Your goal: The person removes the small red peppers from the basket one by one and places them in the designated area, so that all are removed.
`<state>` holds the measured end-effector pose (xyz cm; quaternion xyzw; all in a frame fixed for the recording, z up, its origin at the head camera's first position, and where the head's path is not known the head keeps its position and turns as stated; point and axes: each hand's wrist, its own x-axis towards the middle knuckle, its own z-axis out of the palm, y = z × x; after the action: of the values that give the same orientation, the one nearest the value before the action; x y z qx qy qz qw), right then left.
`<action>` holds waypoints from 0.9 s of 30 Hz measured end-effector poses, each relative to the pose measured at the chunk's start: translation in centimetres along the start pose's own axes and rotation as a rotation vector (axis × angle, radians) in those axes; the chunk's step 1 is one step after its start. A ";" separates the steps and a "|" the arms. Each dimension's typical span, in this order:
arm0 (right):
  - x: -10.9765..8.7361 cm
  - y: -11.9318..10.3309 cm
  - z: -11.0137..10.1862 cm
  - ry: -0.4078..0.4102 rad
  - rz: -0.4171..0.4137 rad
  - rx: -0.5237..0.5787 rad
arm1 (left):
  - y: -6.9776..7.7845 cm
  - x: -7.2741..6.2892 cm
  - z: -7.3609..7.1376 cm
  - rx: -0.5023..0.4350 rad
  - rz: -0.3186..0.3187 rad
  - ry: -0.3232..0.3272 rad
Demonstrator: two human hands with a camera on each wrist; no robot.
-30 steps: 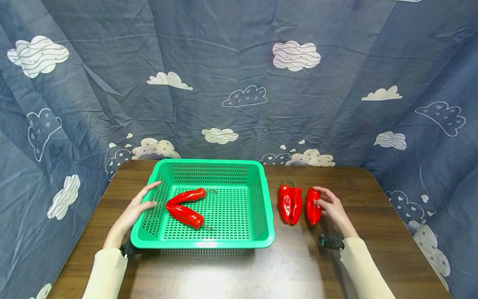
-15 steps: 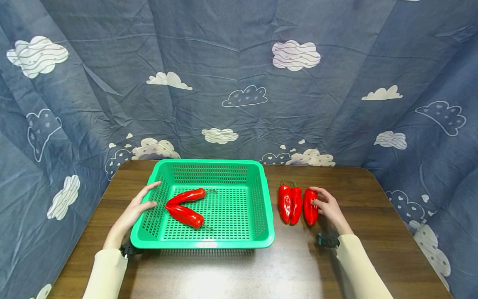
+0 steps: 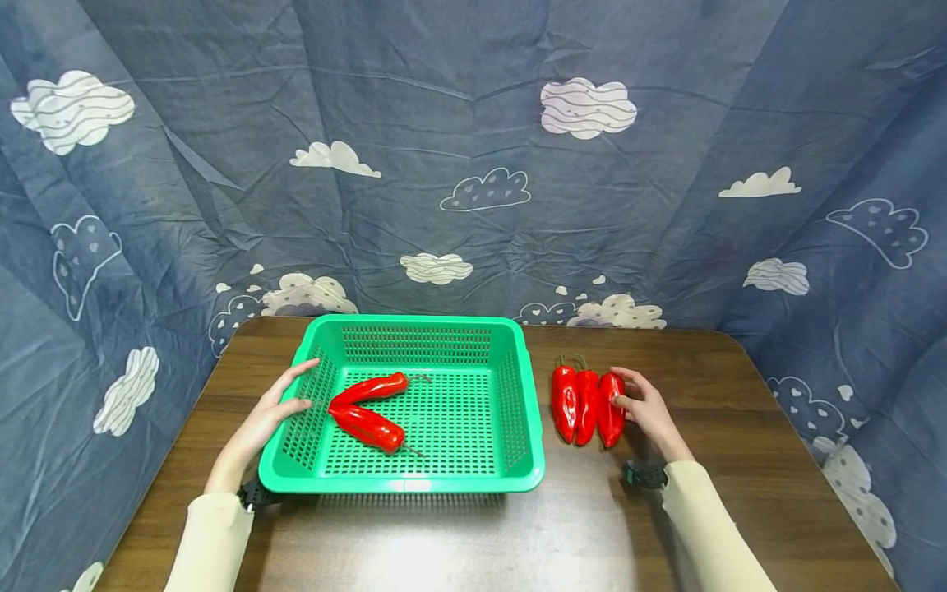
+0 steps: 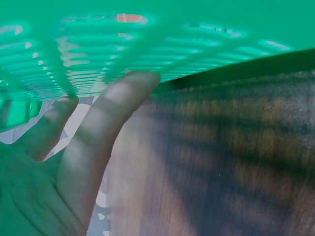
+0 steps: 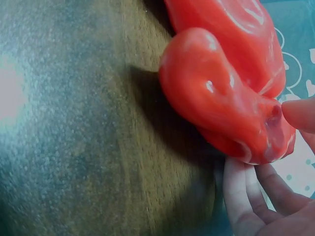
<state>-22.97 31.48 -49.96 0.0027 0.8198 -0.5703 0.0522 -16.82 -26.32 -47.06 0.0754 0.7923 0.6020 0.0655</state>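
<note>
My right hand (image 3: 649, 415) holds a long red pepper (image 3: 610, 419) near the table top. Its thumb and fingers lie on either side of that pepper in the right wrist view, where a second red pepper (image 5: 226, 29) is close by. Two more red peppers, one left (image 3: 564, 403) and one middle (image 3: 587, 411), lie side by side just left of the held one. My left hand (image 3: 261, 418) rests at the left rim of a green plastic basket (image 3: 528, 403), fingers extended. Inside the basket are an upper red pepper (image 3: 373, 386) and a lower red pepper (image 3: 370, 427), tips together.
The basket stands on a brown wooden table (image 3: 577, 526). Behind the table hangs a blue-grey curtain (image 3: 473, 238) with cloud prints. A dark strap (image 3: 645, 474) is on the right wrist.
My right hand has slid its pepper left, closing the gap to the other two peppers on the table. The left hand and the basket have stayed in place.
</note>
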 end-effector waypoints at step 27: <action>-0.9 -4.3 0.4 0.163 -0.095 0.019 | 0.0 0.0 -0.1 -0.003 0.023 -0.002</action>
<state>-22.35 29.69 -46.03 0.0109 0.8151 -0.5777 -0.0417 -16.81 -26.38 -47.02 0.0851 0.7905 0.6036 0.0596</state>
